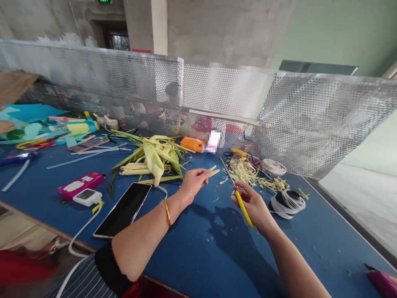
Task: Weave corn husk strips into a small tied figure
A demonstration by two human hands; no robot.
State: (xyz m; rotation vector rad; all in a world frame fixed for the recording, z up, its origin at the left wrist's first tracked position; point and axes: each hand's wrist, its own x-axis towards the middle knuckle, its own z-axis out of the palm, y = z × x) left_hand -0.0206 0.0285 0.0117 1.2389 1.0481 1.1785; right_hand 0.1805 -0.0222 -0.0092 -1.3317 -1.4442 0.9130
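Note:
My left hand (196, 183) pinches a pale green strip of corn husk (214, 171) over the middle of the blue table. To its right, my right hand (249, 200) grips yellow-handled scissors (243, 209), their metal blades pointing up and away. The blades are apart from the husk strip. Left of my left hand lies a heap of green and pale corn husks (151, 157). Beyond the scissors spreads a pile of small husk trimmings (243, 171). Close by my right wrist is a black spool wound with white cord (287, 203).
A black-screened phone (124, 210) and a magenta power bank (81, 185) with a white cable lie at left. An orange packet (192, 144) stands by the perforated metal screen (223, 87). A tape roll (273, 167) sits behind the spool. Another person's hand (6, 126) shows far left.

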